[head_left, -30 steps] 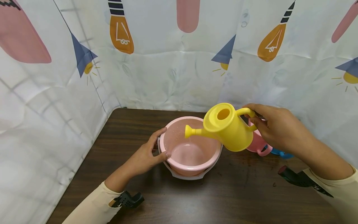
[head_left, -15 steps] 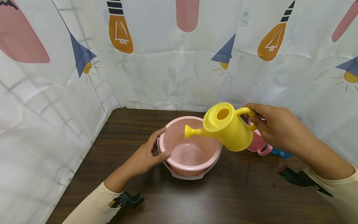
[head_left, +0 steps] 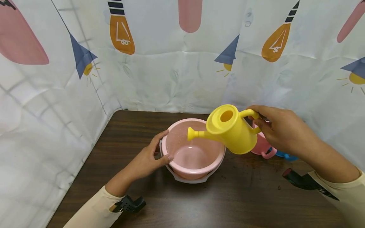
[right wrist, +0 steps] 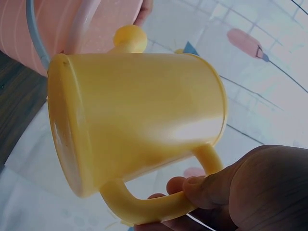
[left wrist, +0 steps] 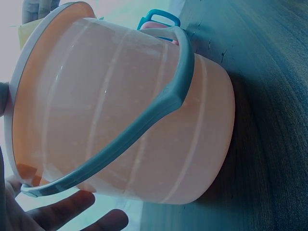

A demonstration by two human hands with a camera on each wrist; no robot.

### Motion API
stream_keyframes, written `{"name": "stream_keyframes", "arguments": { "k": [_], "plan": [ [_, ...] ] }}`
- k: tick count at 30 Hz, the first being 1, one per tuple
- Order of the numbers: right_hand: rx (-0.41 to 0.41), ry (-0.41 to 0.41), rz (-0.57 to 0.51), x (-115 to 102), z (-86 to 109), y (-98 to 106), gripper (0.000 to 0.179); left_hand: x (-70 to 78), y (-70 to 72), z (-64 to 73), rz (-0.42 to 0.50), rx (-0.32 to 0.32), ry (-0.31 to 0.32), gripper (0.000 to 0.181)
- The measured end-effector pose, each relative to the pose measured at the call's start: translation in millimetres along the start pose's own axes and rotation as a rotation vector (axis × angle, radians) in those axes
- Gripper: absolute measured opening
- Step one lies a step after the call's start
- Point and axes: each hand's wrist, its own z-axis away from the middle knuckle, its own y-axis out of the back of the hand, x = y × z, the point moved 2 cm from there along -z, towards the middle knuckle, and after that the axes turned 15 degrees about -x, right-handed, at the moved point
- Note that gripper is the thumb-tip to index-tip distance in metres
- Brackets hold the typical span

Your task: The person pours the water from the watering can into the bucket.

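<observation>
We count two hands: left hand (head_left: 150,156) grips one pink bucket (head_left: 189,173) on the surface (head_left: 211,202), right hand (head_left: 285,128) grips one yellow watering can (head_left: 239,136), spout (head_left: 194,134) over bucket. We see one pink cup (head_left: 260,148) nearby.

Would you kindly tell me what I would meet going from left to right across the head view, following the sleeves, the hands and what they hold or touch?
Left sleeve → left hand → bucket → watering can → right hand → right sleeve.
</observation>
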Motion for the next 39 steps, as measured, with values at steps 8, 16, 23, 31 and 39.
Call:
{"name": "stream_keyframes", "arguments": {
  "k": [8, 16, 23, 31, 39],
  "plan": [
    [0.006, 0.003, 0.009, -0.6, 1.3, 0.8, 0.034, -0.3, -0.5, -0.7, 0.002, -0.005, 0.001, 0.083],
    [0.001, -0.004, -0.009, -0.3, 1.3, 0.8, 0.035, -0.1, -1.1, -0.6, 0.003, -0.002, -0.005, 0.083],
    [-0.044, -0.034, -0.047, -1.8, 0.3, -0.6, 0.034, -1.9, -2.3, 2.3, 0.005, -0.004, 0.011, 0.083],
    [-0.018, -0.014, -0.034, -2.2, -0.3, 0.2, 0.034, -1.7, -0.1, 0.1, -0.001, 0.002, 0.004, 0.084],
    [-0.012, -0.027, -0.034, -2.3, 0.6, 1.2, 0.031, -1.4, 0.4, -1.0, -0.003, 0.000, -0.001, 0.084]
  ]
}}
